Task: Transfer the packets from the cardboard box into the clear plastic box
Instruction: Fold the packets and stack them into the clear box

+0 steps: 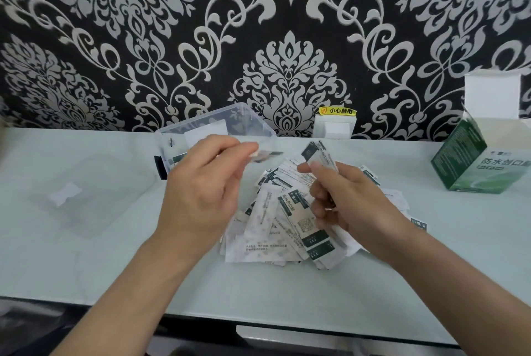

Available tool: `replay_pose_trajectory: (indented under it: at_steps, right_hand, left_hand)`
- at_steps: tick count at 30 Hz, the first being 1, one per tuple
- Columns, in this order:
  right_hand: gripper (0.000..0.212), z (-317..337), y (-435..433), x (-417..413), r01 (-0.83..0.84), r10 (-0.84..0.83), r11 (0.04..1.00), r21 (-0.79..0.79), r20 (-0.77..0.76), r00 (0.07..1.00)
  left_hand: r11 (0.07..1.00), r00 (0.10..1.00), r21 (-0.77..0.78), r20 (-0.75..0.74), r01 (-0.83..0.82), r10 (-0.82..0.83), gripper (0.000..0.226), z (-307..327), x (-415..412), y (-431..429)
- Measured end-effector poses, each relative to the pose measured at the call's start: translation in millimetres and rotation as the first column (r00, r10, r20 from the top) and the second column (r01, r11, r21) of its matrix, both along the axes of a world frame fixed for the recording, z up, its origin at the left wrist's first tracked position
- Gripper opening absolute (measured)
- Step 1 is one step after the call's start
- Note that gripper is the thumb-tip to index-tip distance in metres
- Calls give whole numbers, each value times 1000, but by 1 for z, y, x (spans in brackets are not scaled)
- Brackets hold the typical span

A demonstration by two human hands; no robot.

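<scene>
A heap of small white and green packets [290, 217] lies on the pale table [86, 263] in front of me. My left hand [201, 189] pinches a blurred packet [265, 153] at its fingertips, just over the near rim of the clear plastic box [218, 125]. That box stands behind the heap with a few packets inside. My right hand [342, 197] grips a small stack of packets [317, 158] above the heap. The green cardboard box [471, 160] stands at the far right with its white flap up.
The box's clear lid [86, 194] lies flat on the table at the left, with a white label on it. A white wall socket [334, 125] with a yellow warning sticker sits behind the heap. The table's front edge runs across the bottom.
</scene>
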State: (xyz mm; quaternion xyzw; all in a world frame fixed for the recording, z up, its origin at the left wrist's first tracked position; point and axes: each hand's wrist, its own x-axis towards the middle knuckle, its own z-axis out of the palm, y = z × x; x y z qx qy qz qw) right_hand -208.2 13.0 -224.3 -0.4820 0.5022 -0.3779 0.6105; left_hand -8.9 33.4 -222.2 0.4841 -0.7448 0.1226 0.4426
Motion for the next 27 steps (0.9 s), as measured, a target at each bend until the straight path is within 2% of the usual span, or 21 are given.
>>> replay_pose_trajectory:
  at_steps: [1,2,4,5,6,7,9,11,13,15,16,17,19,22,25,27]
  right_hand:
    - [35,2,1,0,5,-8,999,37,79,997]
    - [34,5,1,-1,-9,-4,997,79,154,988]
    - [39,9,3,-3,-96,48,981,170,265,963]
    - [44,11,3,-3,-158,90,965,208,303,949]
    - [47,13,5,-4,-220,138,948,230,326,935]
    - [49,14,6,-4,-277,190,931,238,331,924]
    - [43,13,7,-3,-353,269,905,237,324,907]
    - [34,12,7,-3,-372,274,896,245,354,894]
    - [34,10,5,-4,-327,221,911,252,370,902]
    - [33,12,6,-3,-263,175,935,238,336,925]
    - [31,13,7,-1,-259,179,940,221,326,928]
    - [28,13,8,-1,-273,198,940,203,324,925]
    - [19,14,10,-1,-323,254,930,175,328,910]
    - [15,18,10,-4,-344,298,928,141,269,916]
    - [17,13,10,-6,-262,256,963,67,91,962]
    - [27,15,11,-6,-242,241,970,0,-32,970]
  left_hand:
    - [1000,995,-2,-102,22,-22,19,3,-4,4]
    - [995,964,63,-262,73,-54,22,5,-10,6]
    - [924,768,270,-639,270,-38,32,9,-25,7]
    - [877,697,343,-717,337,12,35,7,-31,6]
    - [859,710,380,-704,343,28,35,3,-37,5]
    - [872,775,385,-632,302,11,32,0,-41,5]
    - [925,892,316,-449,210,-49,26,-6,-46,3]
    - [952,943,251,-321,176,-90,31,-8,-47,1]
    - [924,951,312,-279,219,-131,49,-5,-50,2]
    - [813,944,489,-249,315,-215,75,1,-55,8]
    - [762,946,562,-212,322,-243,87,2,-59,12]
    - [748,954,592,-168,300,-250,93,1,-63,15]
    - [800,971,550,-130,241,-203,88,-4,-68,16]
    - [860,975,472,-192,193,-113,69,-7,-66,10]
    - [883,983,438,-146,165,-112,66,-8,-64,6]
    - [857,977,472,-147,208,-156,67,-5,-61,6]
